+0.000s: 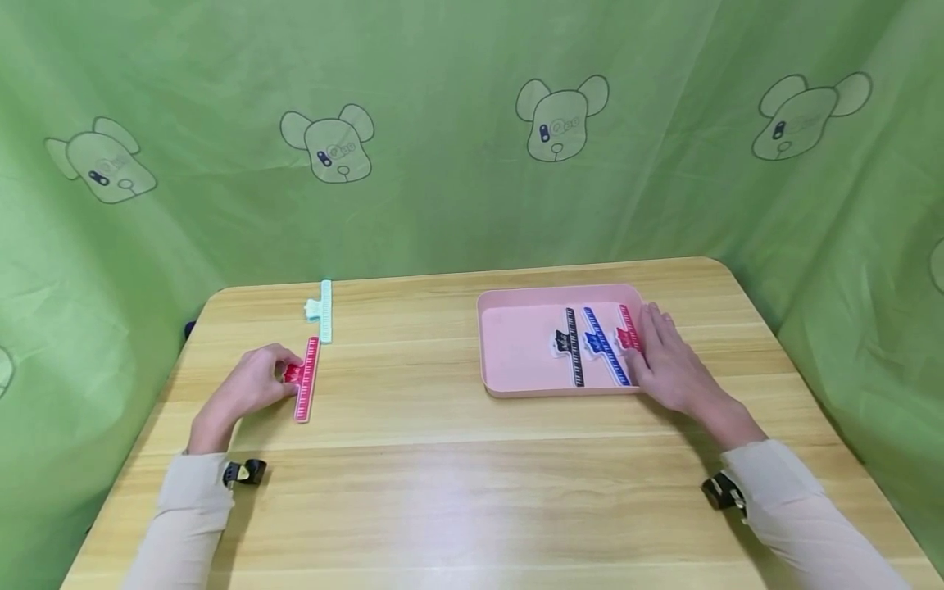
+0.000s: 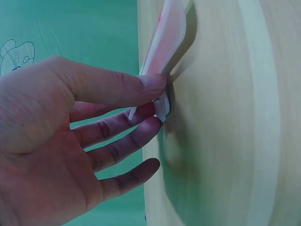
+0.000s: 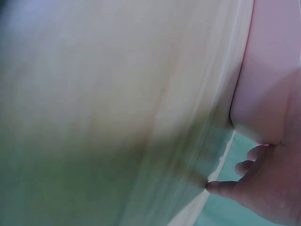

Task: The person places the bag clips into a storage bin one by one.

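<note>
My left hand point(image 1: 258, 381) pinches the grip tab of a red clip point(image 1: 306, 385) printed with piano keys, thumb on one side and fingers on the other. In the left wrist view the red clip point(image 2: 168, 40) stands out edge-on past my thumb, close over the table. Just beyond it lies a light-blue clip point(image 1: 327, 311). On the right, my right hand point(image 1: 674, 369) holds the right side of a pink tray point(image 1: 516, 352), thumb over the rim and fingers stretched along the outside. Inside lie a black clip point(image 1: 575, 352), a blue clip point(image 1: 606, 348) and another red clip point(image 1: 628, 328), partly hidden by my thumb.
The wooden table point(image 1: 413, 475) has rounded back corners. A green curtain point(image 1: 442, 221) with bear-head prints hangs close behind it and along both sides. Black wrist cameras hang at both cuffs, low over the tabletop.
</note>
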`<state>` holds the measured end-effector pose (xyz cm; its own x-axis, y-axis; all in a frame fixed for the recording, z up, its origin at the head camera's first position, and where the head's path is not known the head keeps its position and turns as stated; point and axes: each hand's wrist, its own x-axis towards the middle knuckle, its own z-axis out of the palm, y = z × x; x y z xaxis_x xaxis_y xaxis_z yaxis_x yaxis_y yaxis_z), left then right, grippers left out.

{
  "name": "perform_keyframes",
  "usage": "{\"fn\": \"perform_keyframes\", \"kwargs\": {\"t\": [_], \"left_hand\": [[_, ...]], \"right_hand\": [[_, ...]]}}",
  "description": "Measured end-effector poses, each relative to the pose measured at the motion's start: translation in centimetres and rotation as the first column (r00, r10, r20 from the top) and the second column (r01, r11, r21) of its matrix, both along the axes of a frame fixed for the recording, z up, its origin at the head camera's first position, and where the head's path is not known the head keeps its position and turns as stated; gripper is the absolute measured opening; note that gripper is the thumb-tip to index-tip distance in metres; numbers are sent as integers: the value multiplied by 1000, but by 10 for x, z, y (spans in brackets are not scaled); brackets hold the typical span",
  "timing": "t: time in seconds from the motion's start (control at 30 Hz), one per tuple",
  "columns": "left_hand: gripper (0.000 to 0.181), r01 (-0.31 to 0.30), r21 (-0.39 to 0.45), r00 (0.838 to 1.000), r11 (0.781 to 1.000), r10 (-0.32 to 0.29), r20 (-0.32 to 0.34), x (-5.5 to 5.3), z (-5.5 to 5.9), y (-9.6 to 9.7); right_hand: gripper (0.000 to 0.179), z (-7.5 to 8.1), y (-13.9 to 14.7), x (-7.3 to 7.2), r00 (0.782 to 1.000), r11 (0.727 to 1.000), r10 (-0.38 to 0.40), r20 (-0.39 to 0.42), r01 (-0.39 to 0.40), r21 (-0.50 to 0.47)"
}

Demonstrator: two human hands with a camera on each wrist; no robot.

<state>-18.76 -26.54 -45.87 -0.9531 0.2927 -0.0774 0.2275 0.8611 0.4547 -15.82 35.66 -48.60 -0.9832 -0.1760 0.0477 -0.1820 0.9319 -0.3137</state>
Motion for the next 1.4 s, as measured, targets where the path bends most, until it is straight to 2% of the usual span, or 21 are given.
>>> {"fn": "perform_keyframes", "kwargs": {"t": [0.23, 0.57, 0.93, 1.4], "left_hand": [[38, 17, 30, 1000, 999, -17, -17, -3, 2, 8], [40, 4, 65, 1000, 998, -3, -15, -7, 0, 15], [42, -7, 98, 1000, 995, 5, 19, -10, 0, 22], [44, 12, 125, 999, 992, -18, 47, -20, 2, 40]], "right_hand": [[74, 0, 0, -1, 1000, 1000, 5, -11, -5, 3], [73, -2, 2, 0, 1000, 1000, -9, -4, 9, 4], [73, -2, 2, 2, 1000, 1000, -22, 22, 22, -2], [72, 0, -2, 2, 1000, 1000, -19, -4, 19, 0]]}}
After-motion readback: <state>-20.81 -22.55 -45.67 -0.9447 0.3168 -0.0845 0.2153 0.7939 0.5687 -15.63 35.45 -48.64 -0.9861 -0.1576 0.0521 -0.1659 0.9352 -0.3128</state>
